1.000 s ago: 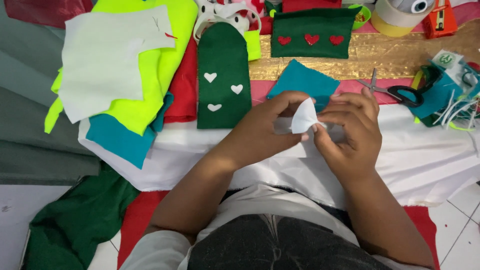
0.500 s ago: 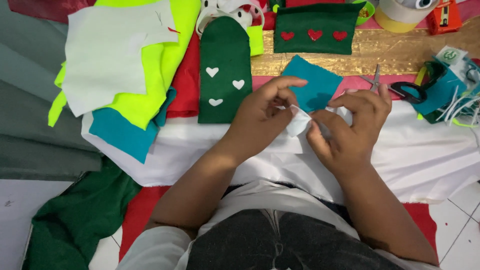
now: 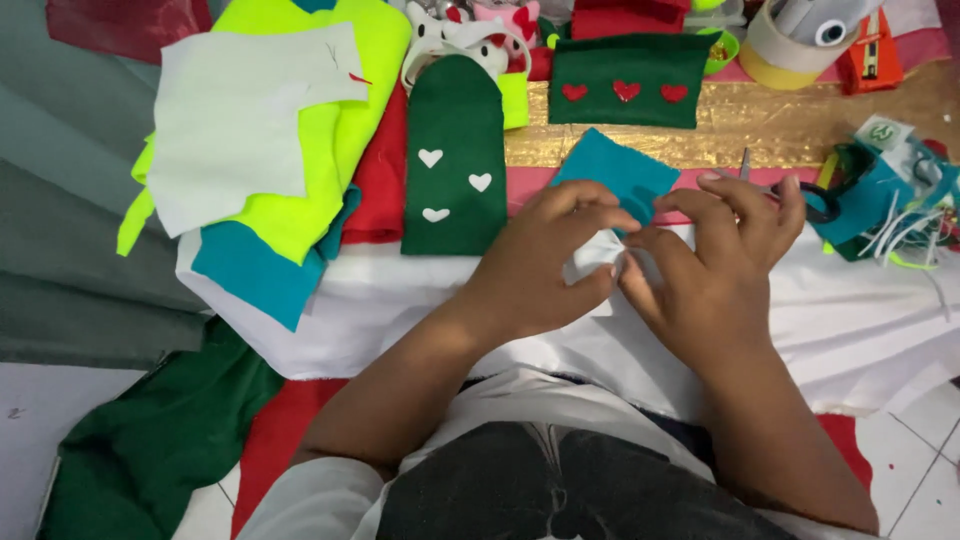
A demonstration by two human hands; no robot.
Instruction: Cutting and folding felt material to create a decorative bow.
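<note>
Hands meet over white cloth (image 3: 850, 330). I see left hand (image 3: 535, 265) and right hand (image 3: 715, 270) both pinching a small white felt scrap (image 3: 592, 262) betw. fingertips, scrap sits btwn them, equally near each, just below teal felt piece (image 3: 618, 172). Scissors (image 3: 800, 195) lie just right of the right hand.

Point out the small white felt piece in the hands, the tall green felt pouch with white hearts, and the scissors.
small white felt piece (image 3: 590, 262), head view, on its exposed middle between the hands.
tall green felt pouch with white hearts (image 3: 452, 120), head view, on its plain upper part.
scissors (image 3: 820, 200), head view, on the dark handle loop.
</note>
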